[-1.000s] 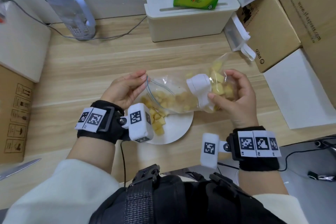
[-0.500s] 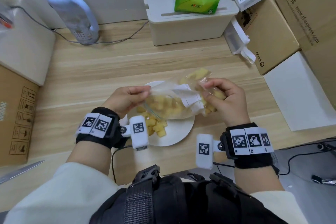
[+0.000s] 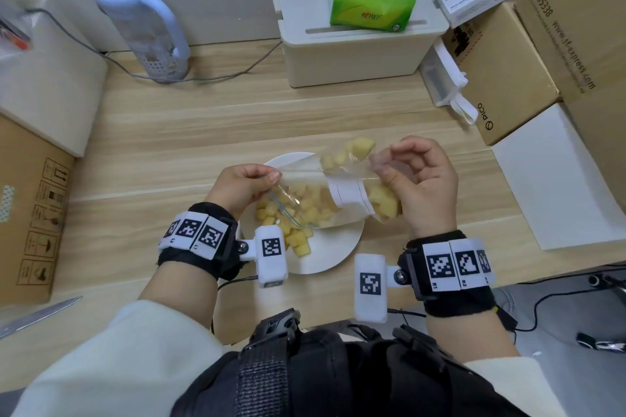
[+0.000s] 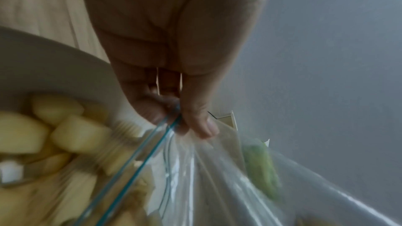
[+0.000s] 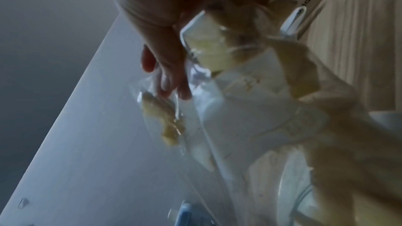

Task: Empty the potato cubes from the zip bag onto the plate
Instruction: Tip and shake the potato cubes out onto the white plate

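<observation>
clear zip bag (image 3: 342, 195), apparently half-emptied, over plate (image 3: 333, 252)

The desk (image 3: 169, 132) is viewed from the head, forward and down. The bag (image 4: 206, 169) is seen close-up from each wrist, along the fingers, and shared by all three views.

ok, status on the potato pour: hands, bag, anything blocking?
Left hand pinches zip bag mouth; right hand grips its bottom end. Some potato cubes on plate, more inside bag. Nothing blocking.

free: bare table (image 3: 203, 132) behind plate (image 3: 338, 254) | blocked: storage box (image 3: 355, 54), cartons (image 3: 501, 71)
</observation>
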### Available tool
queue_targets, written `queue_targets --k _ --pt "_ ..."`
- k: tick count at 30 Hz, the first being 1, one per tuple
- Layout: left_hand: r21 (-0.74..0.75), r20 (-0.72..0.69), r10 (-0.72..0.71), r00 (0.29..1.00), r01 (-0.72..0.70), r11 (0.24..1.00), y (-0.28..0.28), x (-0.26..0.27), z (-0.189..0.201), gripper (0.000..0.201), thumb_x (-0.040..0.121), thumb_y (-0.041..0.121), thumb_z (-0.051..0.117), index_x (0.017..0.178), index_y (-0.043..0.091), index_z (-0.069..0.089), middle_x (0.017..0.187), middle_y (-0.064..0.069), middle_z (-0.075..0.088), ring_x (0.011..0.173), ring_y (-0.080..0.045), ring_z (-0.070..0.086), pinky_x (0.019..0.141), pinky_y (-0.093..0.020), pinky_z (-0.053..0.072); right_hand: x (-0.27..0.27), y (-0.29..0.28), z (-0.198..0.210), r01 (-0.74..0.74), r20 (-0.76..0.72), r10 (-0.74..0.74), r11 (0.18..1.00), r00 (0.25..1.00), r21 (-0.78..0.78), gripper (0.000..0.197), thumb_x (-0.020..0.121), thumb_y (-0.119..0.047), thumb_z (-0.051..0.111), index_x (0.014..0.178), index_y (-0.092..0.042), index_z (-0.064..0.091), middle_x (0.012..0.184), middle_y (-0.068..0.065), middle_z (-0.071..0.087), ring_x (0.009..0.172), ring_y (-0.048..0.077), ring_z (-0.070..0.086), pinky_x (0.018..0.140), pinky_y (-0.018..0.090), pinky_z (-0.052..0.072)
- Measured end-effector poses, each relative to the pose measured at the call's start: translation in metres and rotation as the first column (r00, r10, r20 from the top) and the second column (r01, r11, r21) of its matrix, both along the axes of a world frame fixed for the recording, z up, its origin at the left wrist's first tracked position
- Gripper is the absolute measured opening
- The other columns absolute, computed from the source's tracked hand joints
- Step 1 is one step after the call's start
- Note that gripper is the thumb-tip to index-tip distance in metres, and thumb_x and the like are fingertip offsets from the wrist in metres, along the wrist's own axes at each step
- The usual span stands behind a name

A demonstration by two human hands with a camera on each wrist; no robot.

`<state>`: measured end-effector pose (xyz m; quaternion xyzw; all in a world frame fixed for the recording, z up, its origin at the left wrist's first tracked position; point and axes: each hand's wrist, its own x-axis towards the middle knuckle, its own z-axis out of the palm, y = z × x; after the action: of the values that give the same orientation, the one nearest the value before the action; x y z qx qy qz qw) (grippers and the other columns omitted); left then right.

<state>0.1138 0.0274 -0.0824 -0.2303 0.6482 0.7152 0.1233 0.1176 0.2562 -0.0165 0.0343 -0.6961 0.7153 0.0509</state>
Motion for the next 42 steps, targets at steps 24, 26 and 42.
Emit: queue_targets --k 24,26,42 --pt "0.006 0.016 0.073 0.997 -0.073 0.997 -0.005 -0.007 -0.007 0.015 0.08 0.003 0.061 0.07 0.013 0.063 0.045 0.012 0.062 0.044 0.001 0.055 0.053 -0.009 0.048 -0.008 0.011 0.013 -0.231 0.299 0.142 0.929 0.944 0.29 0.074 0.05 -0.039 0.085 0.116 -0.042 0.051 0.114 -0.017 0.057 0.112 -0.004 0.05 0.095 0.023 0.039" --pt "0.009 0.016 0.08 0.997 -0.08 0.997 -0.004 -0.007 -0.006 0.015 0.081 0.003 0.061 0.07 0.013 0.063 0.044 0.012 0.062 0.043 0.001 0.054 0.052 -0.009 0.048 -0.006 0.018 0.008 -0.327 0.373 0.206 0.897 0.905 0.297 0.077 0.05 -0.034 0.087 0.114 -0.05 0.048 0.12 -0.02 0.053 0.109 0.0 0.05 0.093 0.015 0.04" --pt "0.041 0.142 -0.147 0.979 0.142 0.989 -0.017 -0.012 0.029 0.015 0.082 0.008 0.059 0.072 0.017 0.063 0.047 0.011 0.065 0.041 0.002 0.056 0.043 -0.01 0.047 0.005 0.02 0.02 -0.147 0.253 0.082 0.957 0.964 0.25 0.037 0.078 0.002 0.065 0.099 -0.029 0.065 0.092 0.024 0.062 0.068 0.011 0.06 0.051 0.018 0.053"
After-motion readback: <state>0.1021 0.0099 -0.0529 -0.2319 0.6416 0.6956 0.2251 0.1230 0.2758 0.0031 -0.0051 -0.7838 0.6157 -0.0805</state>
